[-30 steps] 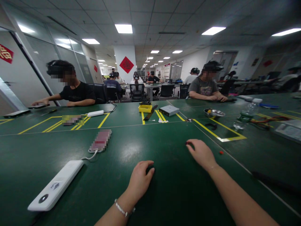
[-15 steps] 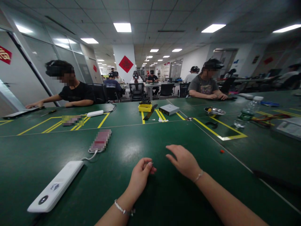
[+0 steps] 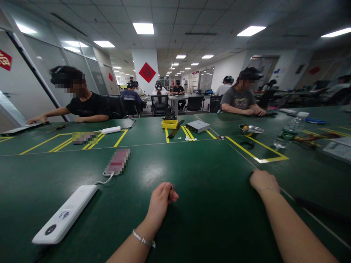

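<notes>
My left hand [image 3: 161,200] rests on the green table [image 3: 208,204] near the front middle. Its thumb and forefinger pinch a tiny metal part [image 3: 173,187], too small to name. My right hand [image 3: 263,181] lies farther right, just by the white line on the table. Its fingers are curled down onto the surface, and what is under them is hidden. A bracelet shows on my left wrist.
A white power bank [image 3: 64,215] lies at front left, cabled to a phone [image 3: 117,162]. Farther back are a yellow tray [image 3: 169,124], a grey box [image 3: 197,126], a metal bowl [image 3: 251,129] and a water bottle [image 3: 287,133]. Other people sit across the table.
My right hand swung in toward my left hand, then out to the right, where it covers the spot of a small red piece. My left hand closed into a pinch on the tiny part.
</notes>
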`<action>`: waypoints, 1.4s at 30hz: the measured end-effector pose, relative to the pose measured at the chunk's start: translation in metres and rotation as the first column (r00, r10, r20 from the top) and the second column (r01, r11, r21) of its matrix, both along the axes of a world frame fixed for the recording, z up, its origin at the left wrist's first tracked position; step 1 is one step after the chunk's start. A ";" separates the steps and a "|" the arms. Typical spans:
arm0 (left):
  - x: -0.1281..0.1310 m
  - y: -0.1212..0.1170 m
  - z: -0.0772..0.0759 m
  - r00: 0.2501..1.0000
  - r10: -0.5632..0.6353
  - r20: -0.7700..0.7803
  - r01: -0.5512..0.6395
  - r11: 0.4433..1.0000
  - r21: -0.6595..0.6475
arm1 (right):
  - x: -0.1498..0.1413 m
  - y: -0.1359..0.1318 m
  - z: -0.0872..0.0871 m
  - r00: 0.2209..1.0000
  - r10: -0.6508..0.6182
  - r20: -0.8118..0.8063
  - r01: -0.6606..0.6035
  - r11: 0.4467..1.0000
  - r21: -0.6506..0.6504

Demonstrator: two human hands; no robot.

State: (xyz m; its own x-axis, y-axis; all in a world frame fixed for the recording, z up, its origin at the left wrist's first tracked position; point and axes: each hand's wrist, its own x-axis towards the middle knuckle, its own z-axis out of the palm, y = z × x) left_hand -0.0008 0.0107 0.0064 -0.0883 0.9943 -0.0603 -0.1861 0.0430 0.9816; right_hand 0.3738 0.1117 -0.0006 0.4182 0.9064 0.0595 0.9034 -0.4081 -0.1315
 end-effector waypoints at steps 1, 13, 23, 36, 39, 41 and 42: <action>0.000 0.000 0.000 1.000 0.001 -0.005 -0.001 1.000 0.006 | -0.001 -0.001 0.001 1.000 0.001 0.013 -0.001 1.000 0.000; -0.004 0.002 0.000 0.996 0.085 0.024 -0.086 0.995 0.042 | -0.061 -0.004 0.025 0.876 0.270 -0.400 -0.194 0.956 0.219; -0.004 0.005 -0.005 0.999 0.040 0.028 -0.041 0.999 0.030 | -0.217 -0.074 0.027 -0.303 0.087 -0.949 -0.226 0.961 0.160; -0.003 -0.001 0.000 0.967 0.017 -0.256 0.028 0.985 0.170 | -0.216 -0.077 0.026 -0.426 0.041 -0.904 -0.326 0.925 0.195; -0.003 -0.003 0.002 0.957 0.023 -0.288 0.036 0.980 0.198 | -0.218 -0.080 0.026 -0.481 0.042 -0.876 -0.323 0.920 0.222; -0.002 -0.004 0.005 0.953 0.029 -0.301 0.038 0.976 0.215 | -0.218 -0.081 0.027 -0.518 0.034 -0.855 -0.325 0.917 0.233; -0.002 -0.004 0.006 0.953 0.035 -0.302 0.034 0.975 0.219 | -0.218 -0.082 0.027 -0.531 0.030 -0.847 -0.326 0.915 0.237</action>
State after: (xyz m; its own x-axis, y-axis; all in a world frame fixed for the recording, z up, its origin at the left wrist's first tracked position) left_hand -0.0028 0.0068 0.0120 -0.0690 0.9796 0.1889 0.1213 -0.1797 0.9762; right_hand 0.1554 0.0300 0.0263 -0.4713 0.8659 -0.1678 -0.4498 -0.3996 -0.7987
